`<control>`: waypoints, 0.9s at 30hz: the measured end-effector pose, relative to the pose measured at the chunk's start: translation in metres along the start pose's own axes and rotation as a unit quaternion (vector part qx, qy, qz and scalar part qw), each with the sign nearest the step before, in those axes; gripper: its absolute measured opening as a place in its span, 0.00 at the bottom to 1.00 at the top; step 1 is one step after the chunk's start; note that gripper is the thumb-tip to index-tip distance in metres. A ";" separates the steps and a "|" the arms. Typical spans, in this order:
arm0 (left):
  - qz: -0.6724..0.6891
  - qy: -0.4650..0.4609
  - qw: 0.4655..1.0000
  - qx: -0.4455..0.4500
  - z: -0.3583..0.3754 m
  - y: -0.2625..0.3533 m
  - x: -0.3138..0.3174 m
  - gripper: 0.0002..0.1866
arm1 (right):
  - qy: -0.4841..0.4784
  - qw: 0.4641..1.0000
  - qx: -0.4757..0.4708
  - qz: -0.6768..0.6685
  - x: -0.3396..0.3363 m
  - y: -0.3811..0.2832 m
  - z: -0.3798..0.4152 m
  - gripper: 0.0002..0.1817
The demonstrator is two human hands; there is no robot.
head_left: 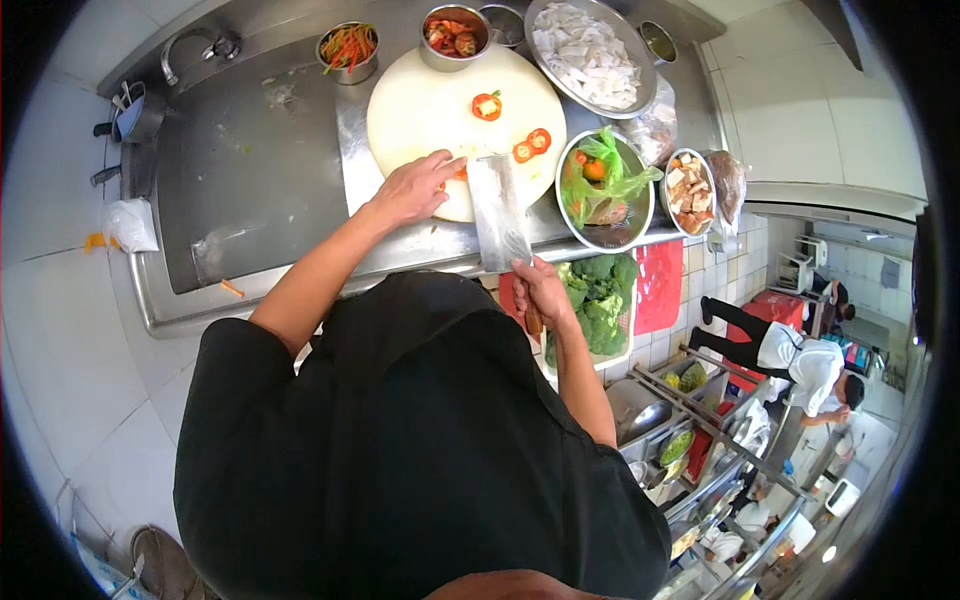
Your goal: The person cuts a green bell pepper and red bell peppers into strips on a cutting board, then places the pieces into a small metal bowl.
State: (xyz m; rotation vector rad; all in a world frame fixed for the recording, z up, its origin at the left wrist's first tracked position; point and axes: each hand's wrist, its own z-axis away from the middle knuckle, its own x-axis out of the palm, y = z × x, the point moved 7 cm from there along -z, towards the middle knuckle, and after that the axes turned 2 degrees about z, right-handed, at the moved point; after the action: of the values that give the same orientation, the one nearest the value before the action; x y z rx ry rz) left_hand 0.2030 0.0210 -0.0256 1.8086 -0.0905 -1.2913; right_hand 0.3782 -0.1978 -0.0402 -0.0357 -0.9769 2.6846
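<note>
On a round white cutting board (420,110), my left hand (418,188) curls its fingers down over a red pepper piece (459,174), mostly hidden beneath them. My right hand (542,292) is closed around the wooden handle of a cleaver (498,210). The wide blade lies just right of my left fingertips, its far end over the board and its near part past the board's edge. Farther up the board is a red pepper ring (487,106) with a bit of green. Two more red pepper slices (537,141) rest to the right of the blade.
Behind the board stand metal bowls of shredded vegetables (350,48) and red pieces (452,38), and a large bowl of white strips (588,58). A bagged-vegetable colander (606,200) and a bowl of cubes (689,190) are rightward. Broccoli (600,300) sits below; a sink (250,180) is left.
</note>
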 end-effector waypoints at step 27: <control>0.133 0.252 0.959 -0.003 -0.039 -0.016 -0.041 0.06 | -0.001 0.997 -0.082 0.001 0.004 -0.040 0.021 0.12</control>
State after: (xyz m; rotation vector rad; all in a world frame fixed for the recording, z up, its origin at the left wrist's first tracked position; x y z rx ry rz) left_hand 0.2084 0.0754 -0.0045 1.9876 -0.0458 -0.6198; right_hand 0.3817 -0.1808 0.0019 -0.0663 -1.1970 2.5999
